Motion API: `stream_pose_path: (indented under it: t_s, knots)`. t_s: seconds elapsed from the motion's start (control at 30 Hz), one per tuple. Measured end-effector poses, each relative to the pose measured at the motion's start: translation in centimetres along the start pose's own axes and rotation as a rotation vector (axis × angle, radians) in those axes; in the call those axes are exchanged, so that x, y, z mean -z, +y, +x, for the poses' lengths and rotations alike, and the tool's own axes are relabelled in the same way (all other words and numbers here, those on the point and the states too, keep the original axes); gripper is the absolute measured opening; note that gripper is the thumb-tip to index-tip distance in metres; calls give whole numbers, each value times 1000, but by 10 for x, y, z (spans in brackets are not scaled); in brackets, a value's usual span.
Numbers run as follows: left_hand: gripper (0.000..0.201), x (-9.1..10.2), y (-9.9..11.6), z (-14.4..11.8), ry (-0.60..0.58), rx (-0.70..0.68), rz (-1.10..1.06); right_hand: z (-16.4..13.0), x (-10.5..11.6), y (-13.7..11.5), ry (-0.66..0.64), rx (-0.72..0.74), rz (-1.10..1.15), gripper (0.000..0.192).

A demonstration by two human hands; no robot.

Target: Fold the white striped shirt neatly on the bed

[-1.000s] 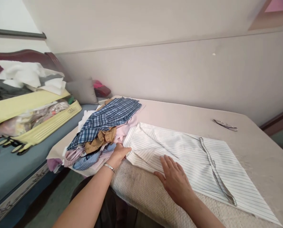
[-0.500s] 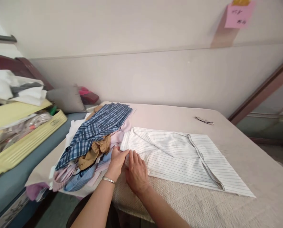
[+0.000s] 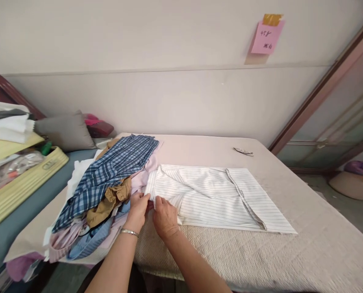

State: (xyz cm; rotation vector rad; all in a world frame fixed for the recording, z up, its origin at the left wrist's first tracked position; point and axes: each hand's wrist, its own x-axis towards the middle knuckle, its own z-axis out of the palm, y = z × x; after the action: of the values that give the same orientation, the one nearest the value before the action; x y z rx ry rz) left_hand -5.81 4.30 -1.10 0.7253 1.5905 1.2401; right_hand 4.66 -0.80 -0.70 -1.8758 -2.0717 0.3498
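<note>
A white shirt with thin dark stripes (image 3: 218, 195) lies spread flat on a beige-covered table (image 3: 306, 244). My left hand (image 3: 138, 211), with a silver bangle on the wrist, pinches the shirt's near-left corner. My right hand (image 3: 164, 215) grips the same edge right beside it, fingers curled on the cloth. To the left of both hands sits a heap of clothes (image 3: 102, 199): a blue plaid piece on top, then tan, pink and light blue ones.
A small pair of metal snips (image 3: 244, 151) lies at the table's far side. A bed on the left holds a yellow case (image 3: 19, 187), folded linens and a grey pillow (image 3: 64, 132). A pink note (image 3: 266, 37) hangs on the wall. A glass door frame stands at right.
My right hand slid left along the shirt's near edge, from flat on the cloth to beside my left hand at the corner. The view has turned to the right.
</note>
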Motion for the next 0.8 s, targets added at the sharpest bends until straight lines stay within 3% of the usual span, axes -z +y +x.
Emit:
stream_pose_path:
  t_s: [0.13, 0.3, 0.5, 0.7, 0.8]
  knots:
    - [16, 1, 1, 0, -64, -93, 49, 1, -4, -8, 61, -13, -12, 32]
    - [31, 4, 7, -1, -139, -165, 54, 17, 10, -8, -34, -119, 20, 23]
    - [43, -5, 14, 16, -234, 100, -33, 23, 24, 22, 23, -166, 159, 23]
    - [65, -43, 37, 55, -290, 272, -41, 17, 42, 49, 123, -203, 352, 25]
    - [55, -79, 52, 66, -275, 155, 81, 19, 60, 65, 184, -176, 442, 21]
